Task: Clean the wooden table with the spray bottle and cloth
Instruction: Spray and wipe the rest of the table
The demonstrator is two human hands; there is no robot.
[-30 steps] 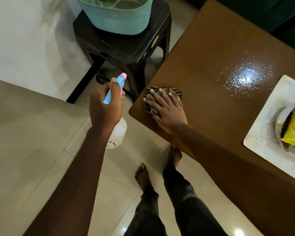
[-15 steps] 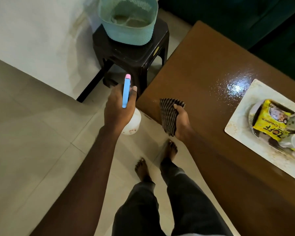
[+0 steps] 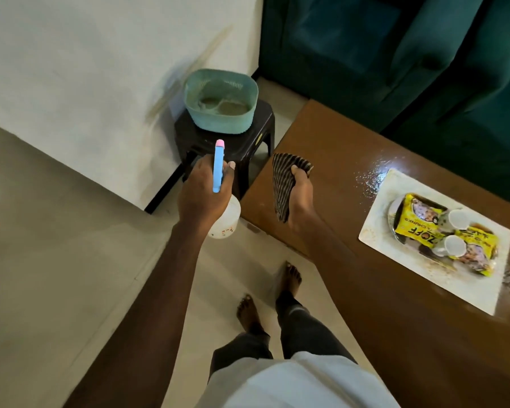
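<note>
lifted off the tabletop [image 3: 330, 136] since a second ago, the striped cloth [image 3: 281, 184] now hangs folded from the right grip [image 3: 302, 200], thumb and curled fingers pinching its upper part just above the tabletop's left end, no longer pressed flat at the near corner. wiping looks paused, and the glistening spray patch [image 3: 373, 175] by the white mat's [image 3: 376, 231] far corner seems unwiped. the left grip [image 3: 202, 191] wraps round the spray bottle [image 3: 218, 169], upright over the floor, just off the tabletop's left edge.
</note>
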